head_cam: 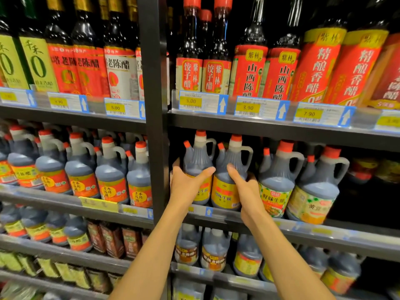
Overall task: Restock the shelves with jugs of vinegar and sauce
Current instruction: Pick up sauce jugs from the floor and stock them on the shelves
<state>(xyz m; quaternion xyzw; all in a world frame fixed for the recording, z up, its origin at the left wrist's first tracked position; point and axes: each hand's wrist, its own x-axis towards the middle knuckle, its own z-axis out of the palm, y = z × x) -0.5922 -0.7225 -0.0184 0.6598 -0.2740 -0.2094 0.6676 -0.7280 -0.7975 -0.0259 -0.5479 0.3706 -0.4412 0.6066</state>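
Note:
Two dark sauce jugs with red caps and yellow labels stand side by side at the left end of the middle right shelf (238,219). My left hand (186,182) grips the left jug (198,156), thumb across its front and fingers round its left side. My right hand (246,187) grips the right jug (232,156), thumb up on its shoulder and fingers round its right side. Both jugs stand upright on the shelf.
Right of them stand two jugs with green and yellow labels (275,180), then a dark gap (368,198). A black upright post (154,105) splits the shelving. Red-labelled jugs (110,174) fill the left bay. Tall vinegar bottles (249,68) line the shelf above.

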